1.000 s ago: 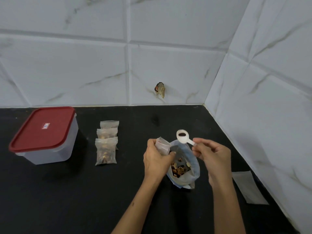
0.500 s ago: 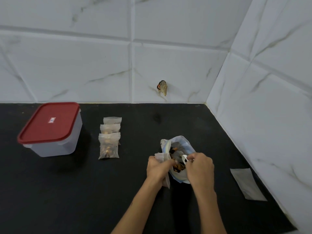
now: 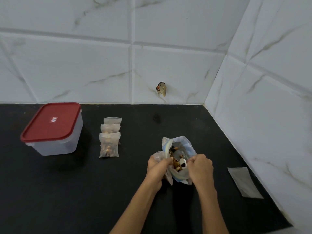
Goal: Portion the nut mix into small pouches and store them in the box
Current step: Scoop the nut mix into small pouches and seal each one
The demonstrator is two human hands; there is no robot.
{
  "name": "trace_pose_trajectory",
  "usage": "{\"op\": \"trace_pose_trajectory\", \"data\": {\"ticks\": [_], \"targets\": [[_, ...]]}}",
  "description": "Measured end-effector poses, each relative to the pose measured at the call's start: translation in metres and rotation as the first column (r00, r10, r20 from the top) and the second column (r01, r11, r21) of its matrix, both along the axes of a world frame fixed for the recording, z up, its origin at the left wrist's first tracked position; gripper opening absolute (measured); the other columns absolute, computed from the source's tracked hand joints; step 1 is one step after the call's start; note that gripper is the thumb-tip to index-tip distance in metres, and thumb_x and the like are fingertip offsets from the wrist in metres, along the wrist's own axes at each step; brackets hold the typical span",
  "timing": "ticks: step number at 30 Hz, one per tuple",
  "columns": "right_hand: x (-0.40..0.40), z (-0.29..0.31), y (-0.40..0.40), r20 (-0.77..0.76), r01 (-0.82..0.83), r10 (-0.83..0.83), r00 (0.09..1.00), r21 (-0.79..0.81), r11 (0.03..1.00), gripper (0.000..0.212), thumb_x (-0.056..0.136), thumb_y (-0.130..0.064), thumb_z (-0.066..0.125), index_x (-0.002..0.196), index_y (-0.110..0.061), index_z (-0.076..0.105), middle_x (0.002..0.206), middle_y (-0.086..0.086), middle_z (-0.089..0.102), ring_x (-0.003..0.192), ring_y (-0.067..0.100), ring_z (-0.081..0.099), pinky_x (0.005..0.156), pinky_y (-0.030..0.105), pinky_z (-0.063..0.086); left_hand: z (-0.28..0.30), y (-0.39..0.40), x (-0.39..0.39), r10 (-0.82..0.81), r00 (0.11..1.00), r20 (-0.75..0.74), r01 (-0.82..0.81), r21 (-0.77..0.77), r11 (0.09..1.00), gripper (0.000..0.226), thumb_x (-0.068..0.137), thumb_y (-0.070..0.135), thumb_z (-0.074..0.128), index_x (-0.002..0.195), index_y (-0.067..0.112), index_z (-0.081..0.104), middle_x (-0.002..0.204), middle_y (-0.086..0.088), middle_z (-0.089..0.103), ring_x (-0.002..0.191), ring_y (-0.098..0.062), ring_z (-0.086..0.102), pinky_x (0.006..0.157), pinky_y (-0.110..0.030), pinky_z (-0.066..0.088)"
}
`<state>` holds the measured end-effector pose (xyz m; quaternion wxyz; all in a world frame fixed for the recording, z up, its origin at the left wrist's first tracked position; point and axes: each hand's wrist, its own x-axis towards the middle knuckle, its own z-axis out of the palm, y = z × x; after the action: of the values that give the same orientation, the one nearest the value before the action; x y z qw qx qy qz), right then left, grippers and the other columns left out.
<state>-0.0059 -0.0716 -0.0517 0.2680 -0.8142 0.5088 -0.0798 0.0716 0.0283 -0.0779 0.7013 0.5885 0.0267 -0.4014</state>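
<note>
Head view: my right hand (image 3: 200, 168) dips the spoon (image 3: 182, 162) into the nut bag (image 3: 183, 149) on the worktop (image 3: 67, 191), while my left hand (image 3: 157, 167) pinches an open pouch (image 3: 158, 155) beside it. I judge this the scooping step; next comes tipping nuts into the pouch without spilling, with the box (image 3: 54, 129) lidded.

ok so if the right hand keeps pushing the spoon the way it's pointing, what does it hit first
Most likely the nut mix in the open bag: the right hand aims the white spoon left and down into it. Beyond that is the left hand, though depth is unclear.
</note>
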Motion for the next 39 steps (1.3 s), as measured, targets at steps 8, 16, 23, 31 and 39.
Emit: {"op": "trace_pose_trajectory", "data": {"ticks": [8, 16, 23, 31, 39], "targets": [[-0.001, -0.004, -0.006, 0.049, 0.045, -0.051, 0.998, 0.116, 0.992, 0.018, 0.092, -0.016, 0.052, 0.100, -0.009, 0.066, 0.095, 0.005, 0.062, 0.075, 0.012, 0.055, 0.058, 0.023, 0.044, 0.001, -0.002, -0.005, -0.070, 0.996, 0.061, 0.072, -0.039, 0.997, 0.045, 0.075, -0.004, 0.064, 0.117, 0.010, 0.055, 0.105, -0.016, 0.069, 0.096, -0.026, 0.069, 0.081, -0.037, 0.057], [-0.002, -0.012, -0.008, 0.113, 0.183, -0.227, 0.967, 0.309, 0.933, 0.016, 0.091, -0.016, 0.053, 0.099, -0.011, 0.066, 0.090, 0.006, 0.061, 0.077, 0.017, 0.058, 0.062, 0.029, 0.049, 0.004, 0.003, -0.008, -0.085, 0.991, 0.102, 0.088, -0.020, 0.996, 0.037, 0.075, -0.006, 0.064, 0.107, 0.011, 0.057, 0.100, -0.013, 0.069, 0.094, -0.023, 0.068, 0.081, -0.037, 0.057], [-0.014, -0.011, -0.007, 0.303, 0.206, -0.492, 0.816, 0.642, 0.738, 0.027, 0.087, 0.006, 0.050, 0.084, -0.007, 0.073, 0.084, 0.011, 0.070, 0.074, 0.018, 0.065, 0.056, 0.023, 0.047, 0.009, 0.002, -0.011, -0.076, 0.984, 0.162, 0.066, 0.070, 0.995, 0.044, 0.076, -0.002, 0.068, 0.114, 0.013, 0.052, 0.103, -0.008, 0.066, 0.093, -0.017, 0.066, 0.073, -0.029, 0.056], [-0.022, 0.005, -0.002, 0.398, 0.139, -0.515, 0.759, 0.674, 0.725, 0.029, 0.086, 0.008, 0.049, 0.083, -0.010, 0.072, 0.080, 0.009, 0.067, 0.062, 0.011, 0.053, 0.053, 0.022, 0.040, 0.009, 0.005, -0.008, -0.064, 0.964, 0.260, 0.008, 0.210, 0.978, 0.042, 0.071, 0.012, 0.079, 0.102, 0.020, 0.051, 0.104, -0.005, 0.063, 0.093, -0.016, 0.063, 0.082, -0.035, 0.056], [-0.014, 0.019, -0.011, 0.368, 0.239, -0.506, 0.780, 0.572, 0.784, 0.019, 0.087, -0.002, 0.056, 0.083, -0.014, 0.070, 0.081, 0.003, 0.063, 0.073, 0.014, 0.054, 0.065, 0.027, 0.044, 0.037, 0.010, -0.014, -0.077, 0.700, 0.710, -0.124, 0.227, 0.966, 0.045, 0.073, 0.018, 0.077, 0.101, 0.027, 0.043, 0.092, 0.011, 0.054, 0.086, -0.005, 0.058, 0.069, -0.023, 0.053]]}}
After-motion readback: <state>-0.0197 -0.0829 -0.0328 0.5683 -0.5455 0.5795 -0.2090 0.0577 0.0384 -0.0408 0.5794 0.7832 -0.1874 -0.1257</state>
